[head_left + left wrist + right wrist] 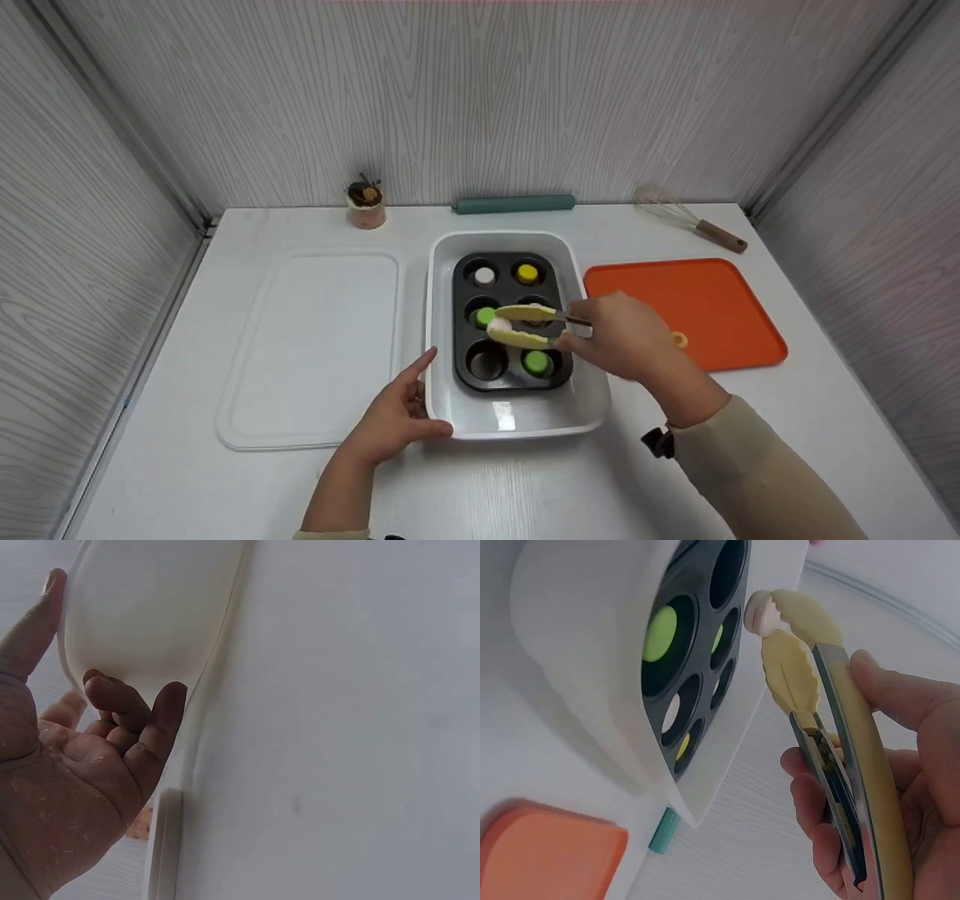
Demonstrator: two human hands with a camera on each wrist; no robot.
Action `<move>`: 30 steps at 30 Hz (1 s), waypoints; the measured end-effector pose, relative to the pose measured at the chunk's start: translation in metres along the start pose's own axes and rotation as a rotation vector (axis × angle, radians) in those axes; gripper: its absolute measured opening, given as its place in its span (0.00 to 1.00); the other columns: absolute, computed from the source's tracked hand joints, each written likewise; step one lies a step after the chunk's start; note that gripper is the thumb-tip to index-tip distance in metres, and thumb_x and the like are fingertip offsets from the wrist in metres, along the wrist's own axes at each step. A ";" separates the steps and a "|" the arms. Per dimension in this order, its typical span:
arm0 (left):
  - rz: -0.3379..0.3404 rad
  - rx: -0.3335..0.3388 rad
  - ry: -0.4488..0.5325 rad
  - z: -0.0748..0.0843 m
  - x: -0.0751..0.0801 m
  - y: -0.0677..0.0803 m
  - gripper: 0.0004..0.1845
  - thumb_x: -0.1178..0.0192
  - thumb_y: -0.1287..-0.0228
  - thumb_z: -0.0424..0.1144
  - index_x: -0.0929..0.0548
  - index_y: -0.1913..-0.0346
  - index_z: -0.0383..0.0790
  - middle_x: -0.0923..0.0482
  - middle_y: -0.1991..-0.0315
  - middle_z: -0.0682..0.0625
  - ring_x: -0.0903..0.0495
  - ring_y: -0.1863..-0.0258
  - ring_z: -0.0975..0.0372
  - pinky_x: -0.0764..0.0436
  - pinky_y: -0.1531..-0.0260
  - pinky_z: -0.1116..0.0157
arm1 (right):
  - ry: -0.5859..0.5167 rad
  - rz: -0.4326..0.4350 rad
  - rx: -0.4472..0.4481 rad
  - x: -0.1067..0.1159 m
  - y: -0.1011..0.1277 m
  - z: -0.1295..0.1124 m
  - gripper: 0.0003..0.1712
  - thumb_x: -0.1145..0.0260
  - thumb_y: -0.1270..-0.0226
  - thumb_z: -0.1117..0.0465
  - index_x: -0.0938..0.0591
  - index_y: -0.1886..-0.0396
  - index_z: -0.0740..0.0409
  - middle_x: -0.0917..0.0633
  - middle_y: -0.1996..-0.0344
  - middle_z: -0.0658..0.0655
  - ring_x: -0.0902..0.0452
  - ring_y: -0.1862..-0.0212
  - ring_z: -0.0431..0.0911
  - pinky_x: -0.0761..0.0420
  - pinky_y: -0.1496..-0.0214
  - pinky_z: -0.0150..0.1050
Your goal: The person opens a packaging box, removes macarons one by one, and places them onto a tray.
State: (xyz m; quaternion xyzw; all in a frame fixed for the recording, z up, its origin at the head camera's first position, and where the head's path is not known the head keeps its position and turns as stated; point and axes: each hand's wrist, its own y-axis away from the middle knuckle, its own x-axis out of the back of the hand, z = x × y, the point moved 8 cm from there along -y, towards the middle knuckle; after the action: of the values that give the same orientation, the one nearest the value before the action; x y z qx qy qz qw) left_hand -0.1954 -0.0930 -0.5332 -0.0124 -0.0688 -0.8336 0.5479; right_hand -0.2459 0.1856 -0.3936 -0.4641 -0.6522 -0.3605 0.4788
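Observation:
A white plastic tub (465,427) holds a dark muffin pan (511,341). Small round pieces sit in its cups: white (484,277) and yellow (527,274) in the far row, green (486,317) in the middle left, another green (536,363) in the near right. The near left cup shows its dark bottom. My right hand (619,334) grips yellow-tipped tongs (874,787), their tips pinching a pale pinkish round piece (761,613) above the pan. With thumb and curled fingers, my left hand (394,416) holds the tub's near left corner.
Left of the tub lies a white lid (315,352). An orange tray (705,311) with a small yellow ring (679,340) lies to the right. A whisk (694,221), a green rolling pin (514,204) and a small pot (367,214) line the back.

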 end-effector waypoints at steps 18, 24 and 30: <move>0.021 0.010 -0.018 0.001 0.000 0.002 0.64 0.17 0.51 0.28 0.46 0.14 0.44 0.16 0.46 0.33 0.13 0.54 0.48 0.17 0.52 0.63 | -0.123 0.122 -0.151 0.068 0.007 0.080 0.18 0.24 0.31 0.43 0.13 0.66 0.52 0.20 0.76 0.50 0.32 0.76 0.45 0.35 0.76 0.39; 0.013 0.011 -0.018 0.002 0.000 0.002 0.64 0.17 0.50 0.29 0.46 0.14 0.44 0.16 0.47 0.33 0.14 0.56 0.52 0.18 0.53 0.62 | -0.064 0.123 -0.182 0.076 0.005 0.110 0.32 0.27 0.30 0.38 0.31 0.80 0.52 0.38 0.84 0.45 0.41 0.78 0.43 0.41 0.76 0.39; 0.019 0.013 -0.023 0.001 0.000 0.002 0.64 0.17 0.51 0.28 0.46 0.14 0.44 0.16 0.47 0.33 0.13 0.56 0.52 0.17 0.53 0.62 | -0.052 0.102 -0.256 0.073 0.001 0.138 0.34 0.27 0.31 0.35 0.33 0.81 0.51 0.38 0.85 0.45 0.39 0.78 0.43 0.38 0.76 0.41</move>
State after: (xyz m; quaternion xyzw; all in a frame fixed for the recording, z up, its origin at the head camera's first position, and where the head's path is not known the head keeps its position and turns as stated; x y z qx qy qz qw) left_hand -0.1934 -0.0935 -0.5322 -0.0190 -0.0801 -0.8277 0.5551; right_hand -0.2928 0.3310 -0.3626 -0.5632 -0.5887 -0.4037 0.4162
